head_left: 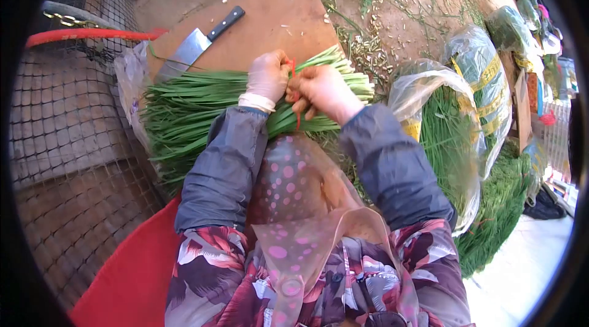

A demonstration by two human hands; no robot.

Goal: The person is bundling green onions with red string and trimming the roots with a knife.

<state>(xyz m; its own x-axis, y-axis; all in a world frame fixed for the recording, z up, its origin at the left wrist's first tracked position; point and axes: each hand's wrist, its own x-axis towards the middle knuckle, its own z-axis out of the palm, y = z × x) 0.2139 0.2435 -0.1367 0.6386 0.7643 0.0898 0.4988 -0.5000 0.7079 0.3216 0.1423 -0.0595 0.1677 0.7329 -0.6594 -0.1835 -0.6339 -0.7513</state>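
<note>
left hand (268, 76) fingers pinch red tie (295, 95) | right hand (320, 91) grips same tie over chive bundle (184, 112) | cleaver (195, 45) at 11 o'clock

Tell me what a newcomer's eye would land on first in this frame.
First, the big bundle of green chives lying across the middle, with the left hand and right hand meeting over it around a red band. Next, the cleaver resting on the wooden cutting board just behind. To the right stand bagged chive bundles in clear plastic.
</note>
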